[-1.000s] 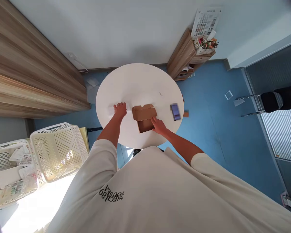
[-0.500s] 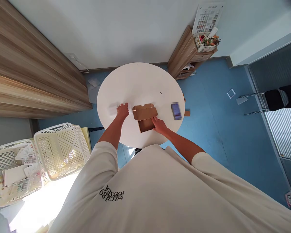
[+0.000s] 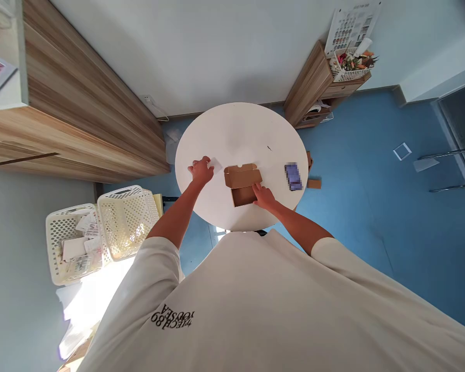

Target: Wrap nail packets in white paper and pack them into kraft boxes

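A small brown cardboard box lies on the round white table, its flap lid folded open toward the far side. My right hand is closed on the box's right edge, fingers over the rim. To the left of the box, my left hand is low over the tabletop. A small, flat white piece sticks out between its thumb and fingers, partly covered by the hand. What this piece is, I cannot make out.
A blurred-out purple item lies at the table's right, with a small dark mark farther back. White perforated baskets stand at the left. A wooden cabinet is behind the table, and brown cardboard lies beyond its right edge.
The view has shifted, so the scene sits farther right. The white piece, earlier left of my left hand, now shows on its right. My right hand stays on the box.
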A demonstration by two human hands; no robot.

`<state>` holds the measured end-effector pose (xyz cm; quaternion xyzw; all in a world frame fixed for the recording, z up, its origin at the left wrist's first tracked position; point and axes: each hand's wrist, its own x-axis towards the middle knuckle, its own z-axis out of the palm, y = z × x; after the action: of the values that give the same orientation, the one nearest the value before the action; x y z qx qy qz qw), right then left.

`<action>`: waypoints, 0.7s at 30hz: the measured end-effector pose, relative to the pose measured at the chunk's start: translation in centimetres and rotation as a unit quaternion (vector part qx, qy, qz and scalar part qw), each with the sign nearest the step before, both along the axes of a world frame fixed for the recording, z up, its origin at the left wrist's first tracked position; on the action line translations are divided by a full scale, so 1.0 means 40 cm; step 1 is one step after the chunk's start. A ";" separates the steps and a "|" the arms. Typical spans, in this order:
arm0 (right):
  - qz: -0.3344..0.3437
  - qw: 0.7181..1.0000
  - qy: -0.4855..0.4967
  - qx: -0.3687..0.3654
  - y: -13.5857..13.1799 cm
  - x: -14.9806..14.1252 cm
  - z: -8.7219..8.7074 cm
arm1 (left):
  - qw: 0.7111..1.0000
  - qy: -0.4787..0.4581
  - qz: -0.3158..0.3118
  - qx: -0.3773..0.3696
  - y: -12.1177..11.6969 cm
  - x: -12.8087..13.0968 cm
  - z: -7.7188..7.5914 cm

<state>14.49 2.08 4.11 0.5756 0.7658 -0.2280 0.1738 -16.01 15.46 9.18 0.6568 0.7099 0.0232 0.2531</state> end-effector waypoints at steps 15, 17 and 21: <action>-0.012 0.999 0.023 0.018 0.002 0.013 -0.017 | 0.986 -0.092 0.061 -0.128 -0.324 0.318 -0.145; -0.005 1.000 0.018 0.018 0.002 0.016 -0.017 | 0.984 -0.094 0.084 -0.127 -0.325 0.343 -0.149; 0.000 0.999 0.023 0.025 0.002 0.019 -0.019 | 0.981 -0.085 0.103 -0.139 -0.324 0.374 -0.149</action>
<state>15.27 2.15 3.35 0.5740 0.7752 -0.2223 0.1419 -1.04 2.51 3.21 0.5346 0.7459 0.0063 0.3973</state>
